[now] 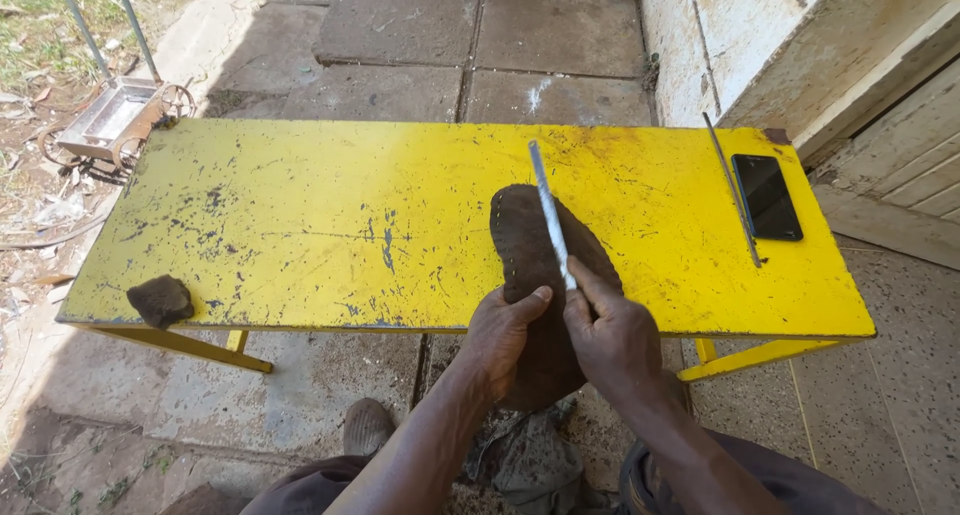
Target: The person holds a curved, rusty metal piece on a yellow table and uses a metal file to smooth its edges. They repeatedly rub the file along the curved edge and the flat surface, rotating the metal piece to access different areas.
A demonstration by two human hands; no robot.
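A dark brown, sole-shaped piece of leather (530,240) lies across the near edge of the yellow bench (300,225) and hangs over it toward me. My left hand (500,340) grips its lower part, thumb on top. My right hand (610,335) holds a long thin metal blade (550,215), index finger along it. The blade rests flat on the leather, pointing away from me.
A black phone (767,196) and a thin metal rod (733,190) lie at the bench's right end. A small dark leather scrap (160,300) sits at the near left corner. A metal tray (110,115) stands on the ground at far left. A wall rises at right.
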